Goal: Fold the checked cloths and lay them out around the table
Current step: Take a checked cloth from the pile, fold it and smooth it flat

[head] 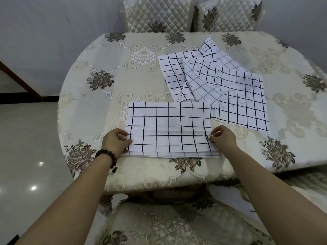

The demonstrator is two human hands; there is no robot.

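Note:
A white cloth with a black grid (pixel 169 128) lies folded over on itself near the table's front edge, its lower layer showing along the bottom. My left hand (pixel 115 140) pinches its left edge and my right hand (pixel 223 138) pinches its right edge. Behind it to the right lies a loose pile of checked cloths (pixel 212 80), overlapping and partly crumpled. The nearest cloth of that pile (pixel 246 106) lies flat beside my right hand.
The oval table (pixel 99 96) wears a cream cloth with floral embroidery. Two quilted chair backs (pixel 155 15) stand at the far side. A padded chair seat (pixel 159 225) is right below me. Glossy floor lies to the left.

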